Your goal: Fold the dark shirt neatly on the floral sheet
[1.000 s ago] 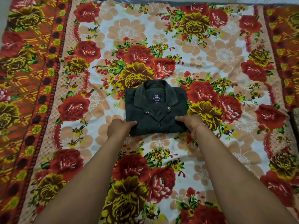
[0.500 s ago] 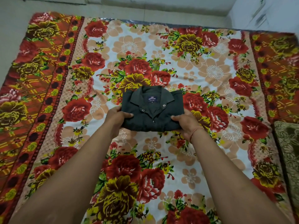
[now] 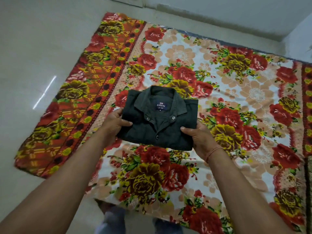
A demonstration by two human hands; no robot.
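The dark shirt (image 3: 160, 120) is folded into a compact rectangle, collar and blue neck label facing up. It is held up in the air above the floral sheet (image 3: 228, 92). My left hand (image 3: 114, 122) grips its left edge with the thumb on top. My right hand (image 3: 200, 137) grips its lower right corner, thumb also on top. The fingers of both hands are hidden under the cloth.
The sheet lies on a pale tiled floor (image 3: 33, 65), with a wall skirting (image 3: 219, 16) at the back. A dark patterned cloth (image 3: 309, 191) shows at the right edge. My feet (image 3: 118, 222) stand at the sheet's near edge.
Both hands have lifted the folded shirt off the sheet and carried it up and toward me. The view has risen and pulled back, showing the floor on the left.
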